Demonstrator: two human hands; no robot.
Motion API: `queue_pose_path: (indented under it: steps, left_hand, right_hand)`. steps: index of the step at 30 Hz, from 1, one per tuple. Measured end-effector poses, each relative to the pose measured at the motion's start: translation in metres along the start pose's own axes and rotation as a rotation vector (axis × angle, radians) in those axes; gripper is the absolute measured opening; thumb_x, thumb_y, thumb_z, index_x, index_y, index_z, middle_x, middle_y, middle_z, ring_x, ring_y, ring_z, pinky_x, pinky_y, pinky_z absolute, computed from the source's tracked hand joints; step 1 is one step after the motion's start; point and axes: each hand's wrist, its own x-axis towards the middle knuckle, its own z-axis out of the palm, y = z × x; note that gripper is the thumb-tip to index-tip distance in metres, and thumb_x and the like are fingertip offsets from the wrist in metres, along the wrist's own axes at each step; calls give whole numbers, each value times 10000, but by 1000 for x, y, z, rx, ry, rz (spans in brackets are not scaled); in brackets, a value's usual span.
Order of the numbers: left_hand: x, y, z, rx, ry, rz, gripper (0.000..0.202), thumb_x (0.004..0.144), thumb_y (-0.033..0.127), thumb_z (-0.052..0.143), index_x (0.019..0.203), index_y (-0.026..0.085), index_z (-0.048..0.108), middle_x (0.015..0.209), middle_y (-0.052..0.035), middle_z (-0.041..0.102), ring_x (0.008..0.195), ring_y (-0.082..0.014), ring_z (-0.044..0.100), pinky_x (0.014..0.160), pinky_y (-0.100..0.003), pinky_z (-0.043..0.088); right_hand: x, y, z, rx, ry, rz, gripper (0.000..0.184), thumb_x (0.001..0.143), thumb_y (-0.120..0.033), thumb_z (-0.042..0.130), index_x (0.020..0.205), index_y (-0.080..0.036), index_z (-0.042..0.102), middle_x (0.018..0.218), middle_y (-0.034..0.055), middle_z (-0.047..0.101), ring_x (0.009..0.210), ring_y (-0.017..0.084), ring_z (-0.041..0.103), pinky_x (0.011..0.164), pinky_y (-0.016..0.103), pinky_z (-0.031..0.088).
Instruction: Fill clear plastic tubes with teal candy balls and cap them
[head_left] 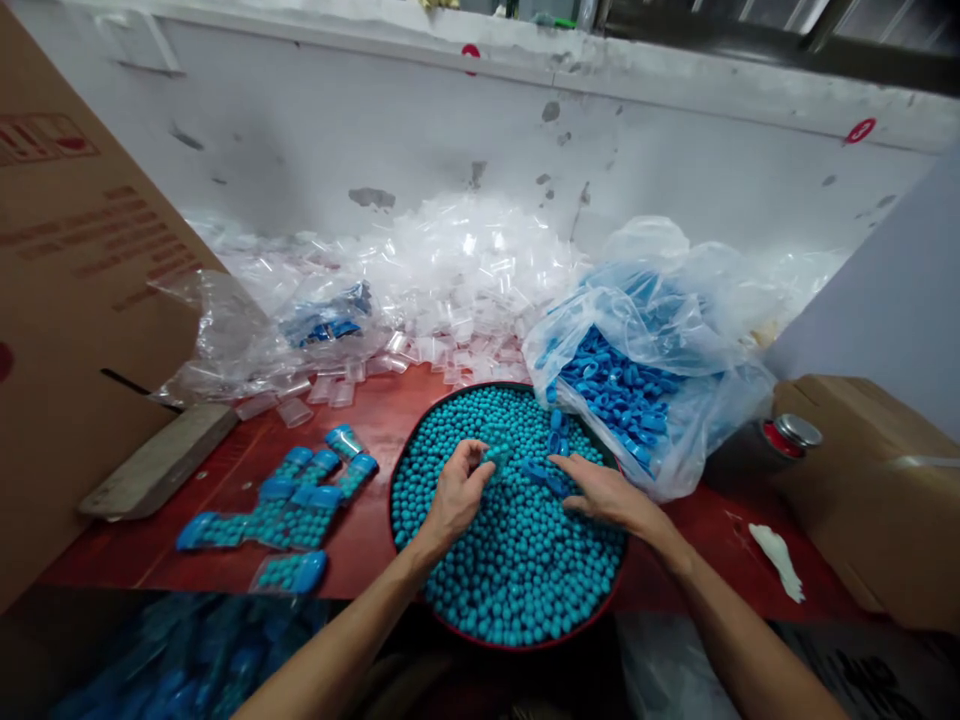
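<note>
A round tray [600, 612] full of small teal balls [517, 560] sits on the red table in front of me. My left hand [456, 492] rests on the balls with its fingers curled round a small clear tube filled with teal balls [496, 455]. My right hand [600, 490] lies on the balls at the tray's right side, fingers closed on a blue cap [541, 472], with a few more blue caps [556, 430] lying just beyond it. The two hands nearly meet at the tray's middle.
Filled, blue-capped tubes [300, 495] lie in a group left of the tray. A clear bag of blue caps [622, 385] stands at the right, a heap of empty clear tubes [457, 280] behind. Cardboard boxes [67, 300] flank both sides; a can [787, 440] lies right.
</note>
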Motion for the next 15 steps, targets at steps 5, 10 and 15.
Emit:
queue_pose_path:
  steps: [5, 10, 15]
  left_hand:
    - [-8, -5, -1, -196, -47, -164, 267, 688, 316, 531, 891, 185, 417, 754, 28, 501, 644, -110, 531, 538, -225, 450]
    - [-13, -12, -3, -254, -92, -215, 307, 690, 346, 538, 910, 176, 405, 674, 29, 519, 575, -106, 546, 432, -167, 387]
    - [-15, -14, -3, -236, -196, -252, 333, 671, 278, 566, 955, 166, 433, 693, 24, 534, 511, -75, 528, 406, -147, 360]
  right_hand:
    - [9, -27, 2, -173, 194, 94, 275, 825, -303, 418, 1057, -197, 519, 969, 85, 576, 891, 199, 537, 749, 284, 385]
    - [28, -41, 25, -163, 195, 62, 197, 811, -235, 451, 962, -184, 569, 865, 82, 615, 826, 207, 553, 704, 295, 397]
    - [30, -33, 21, 345, 283, 79, 338, 865, -308, 328, 1125, -161, 488, 828, 49, 630, 721, 156, 577, 665, 258, 432]
